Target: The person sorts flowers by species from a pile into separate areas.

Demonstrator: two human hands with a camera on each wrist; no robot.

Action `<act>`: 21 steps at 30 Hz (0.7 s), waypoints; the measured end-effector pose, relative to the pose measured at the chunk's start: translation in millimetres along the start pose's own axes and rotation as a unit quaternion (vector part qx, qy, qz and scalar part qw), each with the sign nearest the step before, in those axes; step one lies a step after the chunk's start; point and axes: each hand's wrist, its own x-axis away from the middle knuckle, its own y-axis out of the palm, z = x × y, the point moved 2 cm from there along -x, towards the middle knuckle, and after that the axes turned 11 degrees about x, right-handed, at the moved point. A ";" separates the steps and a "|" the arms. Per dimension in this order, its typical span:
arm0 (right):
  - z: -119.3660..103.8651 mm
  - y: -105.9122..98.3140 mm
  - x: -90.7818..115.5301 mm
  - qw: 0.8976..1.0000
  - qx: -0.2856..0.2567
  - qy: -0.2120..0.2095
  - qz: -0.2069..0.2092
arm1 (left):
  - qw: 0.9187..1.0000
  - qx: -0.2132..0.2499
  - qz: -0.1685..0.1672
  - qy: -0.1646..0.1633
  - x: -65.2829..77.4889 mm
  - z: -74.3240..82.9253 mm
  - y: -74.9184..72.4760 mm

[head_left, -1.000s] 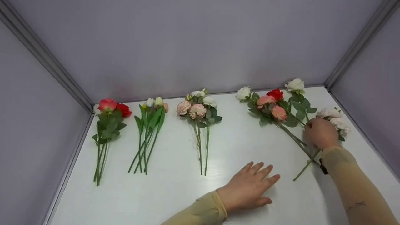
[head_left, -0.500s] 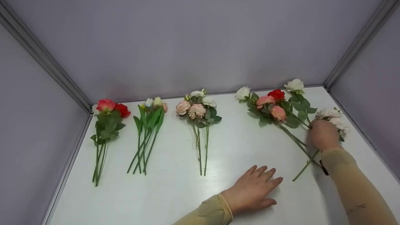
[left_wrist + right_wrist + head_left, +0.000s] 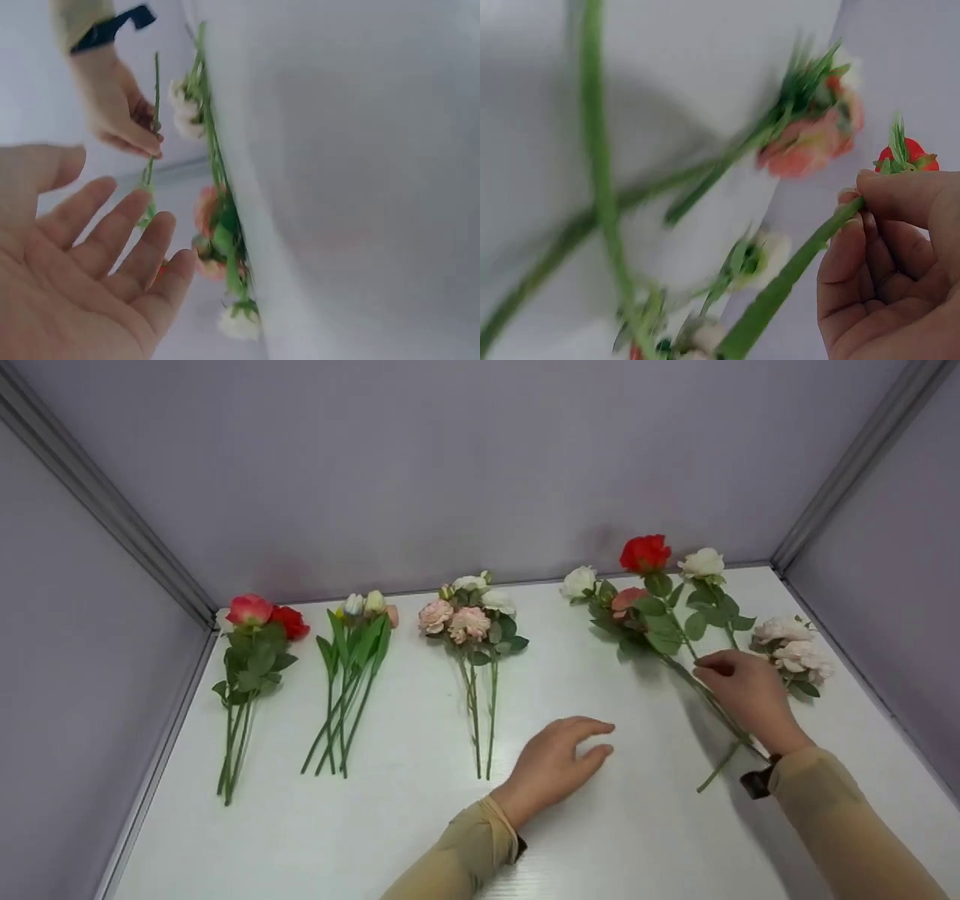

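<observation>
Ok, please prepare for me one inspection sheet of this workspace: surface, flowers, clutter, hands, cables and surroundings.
Surface: white table, with flowers lying on it.
Job's things: red flower raised above the table; red-and-pink bunch, tulips and pink-and-white bunch lying left to centre; coral flower, white flowers and pale bunch lying right.
Clutter: nothing seen.
Right hand: pinches the red flower's stem.
Left hand: open, holding nothing.
Cables: nothing seen.
Surroundings: greyish panels behind and both sides; dark strap at right wrist.
</observation>
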 end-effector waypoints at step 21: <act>-163.5 127.5 46.1 0.945 -0.304 -0.048 -0.105 | 0.922 0.297 0.242 -0.063 4.8 -37.5 -78.1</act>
